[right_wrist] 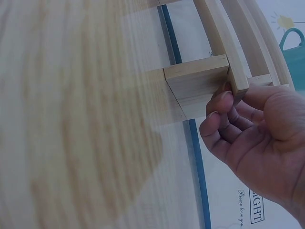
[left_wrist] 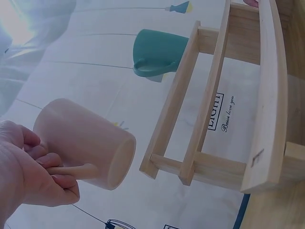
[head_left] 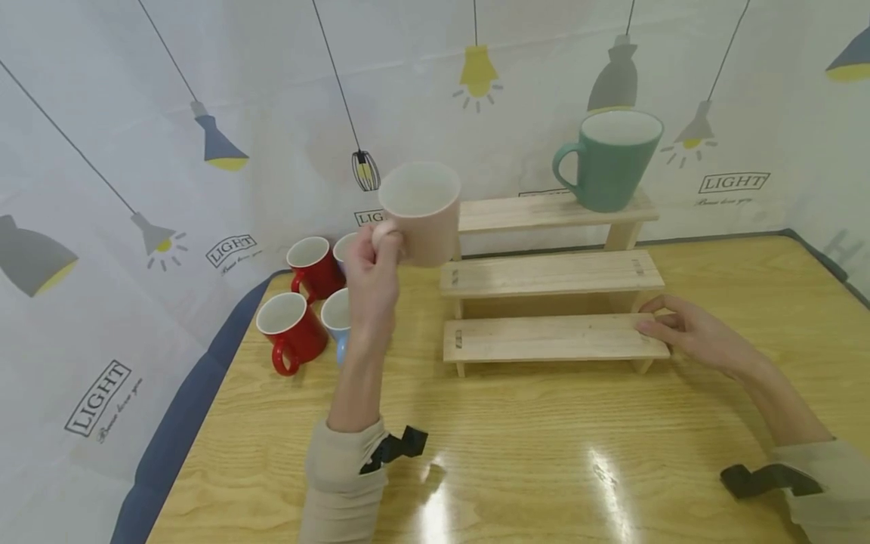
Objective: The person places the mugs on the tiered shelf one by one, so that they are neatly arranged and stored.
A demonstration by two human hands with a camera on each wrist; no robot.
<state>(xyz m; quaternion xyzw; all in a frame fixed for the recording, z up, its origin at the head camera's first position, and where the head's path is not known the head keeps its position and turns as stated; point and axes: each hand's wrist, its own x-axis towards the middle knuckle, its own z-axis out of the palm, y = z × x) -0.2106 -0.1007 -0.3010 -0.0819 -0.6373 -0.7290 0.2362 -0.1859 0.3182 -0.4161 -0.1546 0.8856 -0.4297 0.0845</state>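
A pale pink mug [head_left: 428,227] is held up by its handle in my left hand [head_left: 374,283], in the air left of the wooden step shelf [head_left: 550,273]. In the left wrist view, fingers curl round the mug's handle [left_wrist: 76,171]. My right hand [head_left: 700,336] grips the right end of the lowest board; the right wrist view shows thumb and fingers about that board's end [right_wrist: 238,86]. On the top board, at its right end, stands a green mug [head_left: 615,166] with its handle to the left.
Two red mugs [head_left: 299,332] stand at the table's left side. Beside them, a light blue mug [head_left: 335,310] and a pale mug [head_left: 345,248] are partly hidden by my left hand and arm. A printed cloth [head_left: 285,91] hangs behind the wooden table [head_left: 516,438].
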